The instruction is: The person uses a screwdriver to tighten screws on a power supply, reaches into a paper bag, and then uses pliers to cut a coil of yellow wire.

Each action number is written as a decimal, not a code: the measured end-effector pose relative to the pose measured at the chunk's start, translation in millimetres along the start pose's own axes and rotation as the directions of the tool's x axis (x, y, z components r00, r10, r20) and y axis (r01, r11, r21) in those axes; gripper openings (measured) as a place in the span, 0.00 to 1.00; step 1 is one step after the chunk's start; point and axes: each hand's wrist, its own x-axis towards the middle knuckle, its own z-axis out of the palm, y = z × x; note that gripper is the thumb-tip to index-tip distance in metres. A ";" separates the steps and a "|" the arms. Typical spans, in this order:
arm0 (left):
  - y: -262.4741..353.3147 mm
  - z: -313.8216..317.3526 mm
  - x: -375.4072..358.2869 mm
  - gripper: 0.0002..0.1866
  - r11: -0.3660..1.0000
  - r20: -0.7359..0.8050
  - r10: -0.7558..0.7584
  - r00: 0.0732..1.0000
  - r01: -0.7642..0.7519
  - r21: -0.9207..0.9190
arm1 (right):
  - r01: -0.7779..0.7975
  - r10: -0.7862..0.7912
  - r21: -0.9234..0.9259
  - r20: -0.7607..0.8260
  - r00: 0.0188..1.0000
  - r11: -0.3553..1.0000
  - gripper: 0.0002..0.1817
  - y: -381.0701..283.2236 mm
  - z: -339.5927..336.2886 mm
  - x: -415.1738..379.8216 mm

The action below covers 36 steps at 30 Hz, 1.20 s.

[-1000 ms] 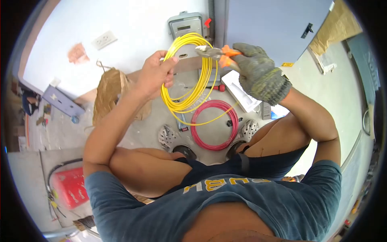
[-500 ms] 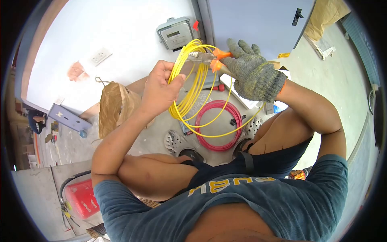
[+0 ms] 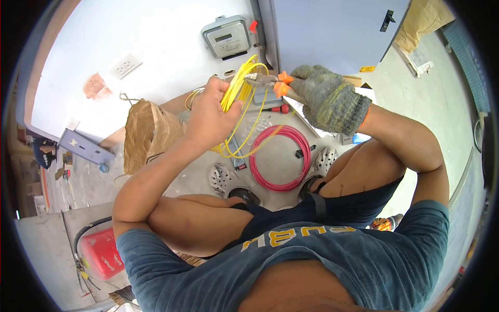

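Observation:
My bare left hand [image 3: 212,115] is closed around a bundled coil of yellow wire [image 3: 240,83], its loops hanging below toward the floor. My right hand [image 3: 327,99], in a grey knitted glove, grips a pair of pliers [image 3: 264,79] with orange handles. The metal jaws point left and overlap the yellow strands just beside my left fingers. Beneath both hands a coil of red wire [image 3: 280,185] lies on the floor between my feet. A red-handled screwdriver [image 3: 281,108] lies just behind it.
A grey electric meter [image 3: 226,38] and a socket outlet [image 3: 126,66] are on the white wall. The grey cabinet door [image 3: 332,31] stands ahead. A brown paper bag [image 3: 148,132] sits at left, a red container [image 3: 103,252] behind it. Another person [image 3: 44,152] is at far left.
The yellow coil has been drawn into a tighter bundle and swung left with its loops. My gloved fingers have closed further around the plier handles, and the jaws have shifted slightly left.

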 end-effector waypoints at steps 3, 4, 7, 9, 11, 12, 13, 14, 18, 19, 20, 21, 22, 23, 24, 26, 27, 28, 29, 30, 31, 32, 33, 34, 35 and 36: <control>-5.8 2.3 0.7 0.13 0.998 -0.051 0.063 0.997 -0.062 0.030 | -0.062 0.067 -0.091 0.061 0.996 0.994 0.35 -11.3 -13.0 7.6; -6.5 2.3 1.2 0.13 0.998 -0.055 0.064 0.996 -0.063 0.027 | -0.059 0.065 -0.096 0.062 0.996 0.994 0.35 -11.2 -14.0 7.6; -7.9 0.1 0.6 0.13 0.997 -0.042 0.041 0.998 -0.038 0.070 | -0.044 0.046 -0.025 0.067 0.997 0.999 0.35 -4.8 -8.7 6.6; -7.6 -0.8 -0.3 0.13 0.998 -0.026 0.011 1.000 -0.010 0.058 | 0.032 -0.027 0.076 -0.064 0.998 0.997 0.34 7.1 7.5 4.4; -10.9 -1.2 -1.3 0.13 0.996 -0.016 0.034 0.999 -0.032 0.089 | 0.049 -0.050 0.077 0.007 0.999 0.996 0.35 6.6 -8.4 9.2; -12.4 -0.3 -2.1 0.14 0.991 -0.004 0.057 0.998 -0.056 0.121 | 0.066 -0.072 0.079 0.076 0.994 0.995 0.36 5.8 -13.9 10.3; -13.4 1.2 -2.1 0.14 0.992 -0.005 0.056 0.998 -0.055 0.117 | 0.067 -0.073 0.078 0.080 0.994 0.995 0.36 5.8 -12.4 9.9; -14.2 2.9 -2.1 0.14 0.988 0.006 0.055 0.998 -0.055 0.145 | 0.096 -0.094 -0.019 0.102 0.990 0.995 0.37 5.9 -9.2 8.9; -5.0 7.9 -7.7 0.16 0.986 0.017 0.014 1.000 -0.016 0.168 | 0.150 -0.132 -0.065 0.223 0.966 0.987 0.39 -1.7 -10.8 6.5; -7.1 9.5 -7.1 0.16 0.986 0.016 0.011 1.000 -0.013 0.166 | 0.152 -0.134 -0.064 0.225 0.965 0.986 0.39 -5.7 -12.2 7.6; -10.9 12.1 -5.8 0.16 0.983 0.009 0.021 1.000 -0.022 0.185 | 0.093 -0.100 0.040 0.248 0.964 0.995 0.39 -10.4 -13.5 9.0; -13.2 13.6 -5.6 0.16 0.979 0.002 0.030 1.000 -0.030 0.203 | 0.029 -0.068 0.142 0.276 0.959 0.989 0.39 -14.0 -13.7 8.9; -13.1 13.3 -6.0 0.16 0.979 0.001 0.027 1.000 -0.027 0.202 | 0.031 -0.071 0.143 0.278 0.958 0.989 0.39 -16.1 -11.7 6.6; -12.1 12.9 -5.9 0.16 0.981 0.013 0.019 1.000 -0.021 0.194 | 0.098 -0.100 0.019 0.209 0.973 0.995 0.36 -17.5 -8.5 3.6; -11.2 12.7 -5.0 0.16 0.983 0.026 0.013 1.000 -0.018 0.185 | 0.154 -0.137 -0.111 0.143 0.980 0.982 0.34 -17.4 -6.0 1.5; -11.7 14.8 -3.9 0.16 0.981 0.035 -0.009 0.999 0.002 0.192 | 0.152 -0.134 -0.143 0.129 0.983 0.978 0.35 -16.3 0.0 -1.0; -12.8 15.8 -3.8 0.17 0.980 0.044 -0.033 0.998 0.023 0.199 | 0.149 -0.130 -0.173 0.116 0.985 0.974 0.36 -16.4 2.1 -1.4; -14.4 16.8 -3.7 0.17 0.980 0.046 -0.036 0.998 0.026 0.200 | 0.150 -0.131 -0.169 0.117 0.985 0.974 0.36 -16.4 1.7 -0.8; -16.1 18.1 -4.1 0.16 0.976 0.043 -0.023 0.999 0.013 0.219 | 0.135 -0.114 -0.128 0.156 0.981 0.983 0.37 -16.3 0.0 -0.1; -17.2 19.3 -4.5 0.16 0.971 0.039 -0.010 0.999 0.000 0.239 | 0.118 -0.099 -0.087 0.195 0.976 0.989 0.38 -16.1 -0.6 0.2; -16.8 20.3 -4.5 0.16 0.972 0.040 -0.013 0.999 0.003 0.237 | 0.119 -0.100 -0.086 0.198 0.975 0.989 0.38 -15.6 0.2 0.6; -16.0 20.9 -4.8 0.16 0.967 0.050 -0.027 0.998 0.014 0.255 | 0.101 -0.081 -0.077 0.227 0.970 0.992 0.39 -15.4 1.2 1.2; -15.9 21.6 -5.6 0.16 0.962 0.060 -0.044 0.997 0.026 0.273 | 0.084 -0.064 -0.069 0.257 0.964 0.994 0.39 -15.8 2.3 1.4; -18.6 23.4 -5.6 0.16 0.962 0.059 -0.048 0.997 0.030 0.272 | 0.086 -0.066 -0.066 0.260 0.963 0.994 0.39 -17.1 2.7 1.8; -22.9 26.2 -5.5 0.16 0.958 0.065 -0.024 0.998 0.004 0.288 | 0.083 -0.057 -0.082 0.282 0.958 0.993 0.39 -19.3 2.8 2.0; -25.9 28.1 -6.3 0.16 0.953 0.071 0.000 0.997 -0.021 0.304 | 0.080 -0.047 -0.098 0.304 0.951 0.992 0.39 -20.8 3.4 2.0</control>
